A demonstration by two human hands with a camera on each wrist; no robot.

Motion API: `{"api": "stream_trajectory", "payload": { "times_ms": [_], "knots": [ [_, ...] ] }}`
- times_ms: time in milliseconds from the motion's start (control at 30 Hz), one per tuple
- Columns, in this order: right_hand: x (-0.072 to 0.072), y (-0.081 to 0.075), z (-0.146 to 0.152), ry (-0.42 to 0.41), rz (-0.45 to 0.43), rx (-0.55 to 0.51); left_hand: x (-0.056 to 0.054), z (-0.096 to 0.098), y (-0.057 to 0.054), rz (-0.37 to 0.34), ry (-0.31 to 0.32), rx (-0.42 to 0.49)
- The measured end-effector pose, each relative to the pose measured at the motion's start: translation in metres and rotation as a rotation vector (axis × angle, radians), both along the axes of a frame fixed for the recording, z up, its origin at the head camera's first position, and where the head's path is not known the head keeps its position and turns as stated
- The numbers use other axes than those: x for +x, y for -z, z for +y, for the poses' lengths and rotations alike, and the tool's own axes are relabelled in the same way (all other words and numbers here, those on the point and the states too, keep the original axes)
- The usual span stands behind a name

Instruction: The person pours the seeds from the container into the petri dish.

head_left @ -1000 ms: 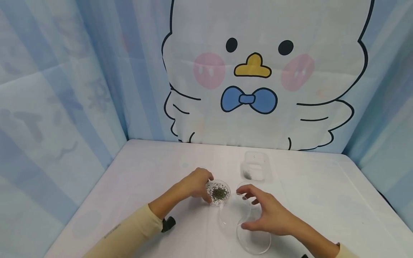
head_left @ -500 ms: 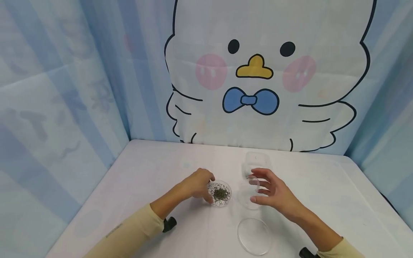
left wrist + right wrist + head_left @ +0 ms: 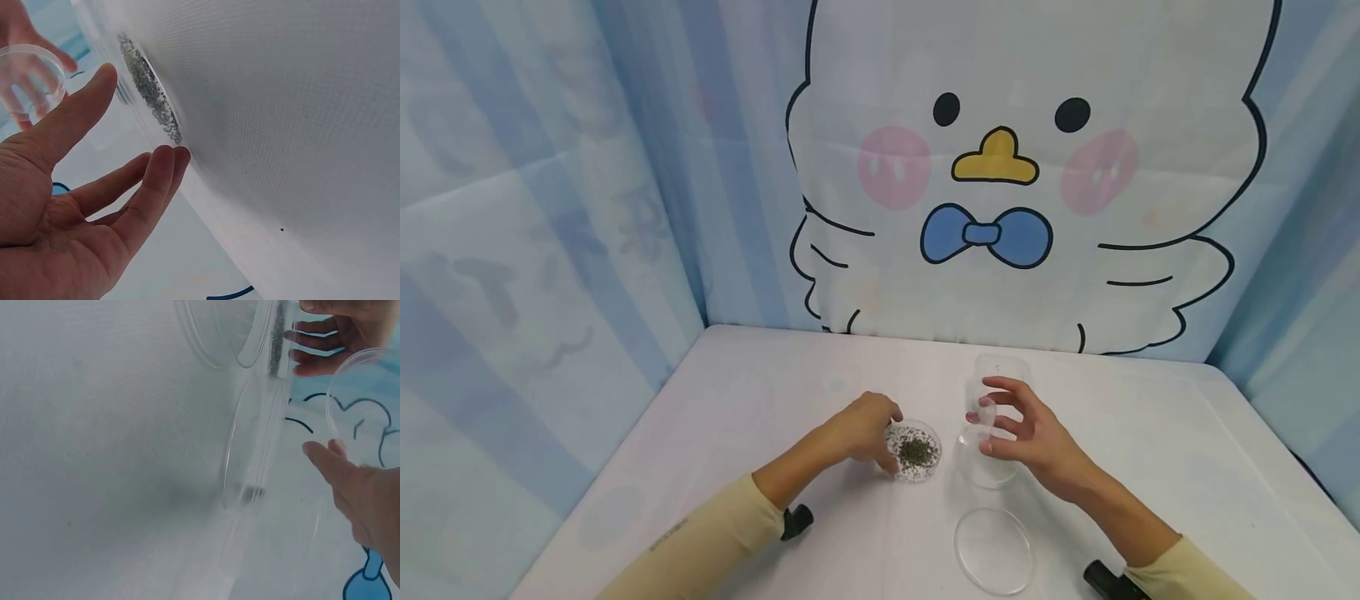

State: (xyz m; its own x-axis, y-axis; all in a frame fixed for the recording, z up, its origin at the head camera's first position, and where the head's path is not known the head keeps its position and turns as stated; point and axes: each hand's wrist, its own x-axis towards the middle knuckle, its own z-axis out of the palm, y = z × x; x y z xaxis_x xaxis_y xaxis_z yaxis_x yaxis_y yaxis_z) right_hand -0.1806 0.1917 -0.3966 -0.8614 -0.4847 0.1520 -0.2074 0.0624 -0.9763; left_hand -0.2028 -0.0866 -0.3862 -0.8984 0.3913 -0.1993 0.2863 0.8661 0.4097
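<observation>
Head view: left hand (image 3: 863, 429) grips speckled dish (image 3: 916, 451); right hand (image 3: 1033, 439), apart, holds clear round dish (image 3: 362, 390) above table (image 3: 767, 383).

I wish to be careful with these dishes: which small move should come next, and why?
Probably, the right hand should level the clear round piece it holds before lowering it: the piece is raised and tilted, while the speckled dish lies flat, held by the left hand.
</observation>
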Motion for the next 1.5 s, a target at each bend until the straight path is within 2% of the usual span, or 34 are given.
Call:
{"api": "stream_trajectory", "payload": {
  "times_ms": [367, 533, 667, 833, 1000, 1167, 1333, 1500],
  "knots": [
    [-0.01, -0.001, -0.024, -0.005, 0.041, -0.008, 0.003, -0.008, -0.001, 0.01, 0.0, 0.008],
    [-0.013, 0.001, -0.035, -0.01, 0.041, 0.048, 0.003, -0.012, 0.001, 0.007, 0.009, 0.016],
    [-0.015, 0.002, -0.044, -0.024, 0.022, 0.091, 0.003, -0.016, 0.003, -0.024, -0.002, 0.046],
    [-0.017, 0.003, -0.056, -0.022, 0.053, 0.189, 0.006, -0.028, 0.0, -0.04, -0.011, 0.08],
    [-0.017, 0.005, -0.07, 0.016, 0.171, 0.338, 0.01, -0.043, -0.004, -0.025, -0.032, 0.101],
    [-0.016, 0.008, -0.083, 0.03, 0.309, 0.482, 0.014, -0.055, -0.004, -0.025, -0.054, 0.103],
    [-0.016, 0.014, -0.093, -0.006, 0.398, 0.59, 0.018, -0.063, -0.004, -0.028, -0.064, 0.125],
    [-0.019, 0.02, -0.099, -0.049, 0.45, 0.627, 0.02, -0.07, -0.004, -0.025, -0.09, 0.126]
  ]
}}
